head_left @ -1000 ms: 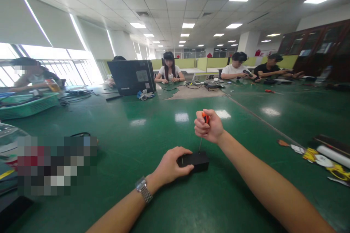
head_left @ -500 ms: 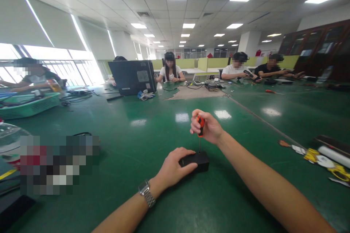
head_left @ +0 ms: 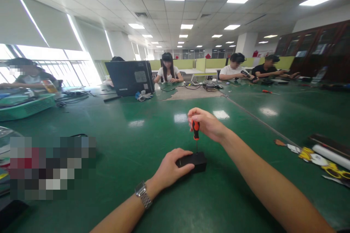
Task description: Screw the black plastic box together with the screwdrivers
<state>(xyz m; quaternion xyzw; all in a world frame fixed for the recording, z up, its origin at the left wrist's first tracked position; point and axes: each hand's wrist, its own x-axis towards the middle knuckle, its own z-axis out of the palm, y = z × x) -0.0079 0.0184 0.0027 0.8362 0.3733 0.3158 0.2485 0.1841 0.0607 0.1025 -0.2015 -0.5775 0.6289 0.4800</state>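
Observation:
A small black box point(head_left: 199, 161) lies on the green tabletop point(head_left: 207, 200). My left hand point(head_left: 175, 162), with a metal-banded watch on its wrist, grips the box's left part between thumb and fingers. An orange-and-black screwdriver point(head_left: 195, 129) stands upright, its shaft reaching down to the box's top near the right end. Around the top of its handle, the fingers of my right hand point(head_left: 206, 122) are closed. Whether the tip sits in a screw is too small to see.
A dark monitor-like panel point(head_left: 128, 77) and a glove point(head_left: 143, 95) stand farther back. Left is a green basket point(head_left: 27, 107); scissors point(head_left: 336, 171) and a white roll point(head_left: 330, 156) lie right. Another screwdriver point(head_left: 269, 91) rests at the far right. Several people sit across the table.
My right hand's fingers have shifted on the screwdriver handle, now loosened and turned so more of the handle shows. My left hand stays on the box. The view has moved slightly.

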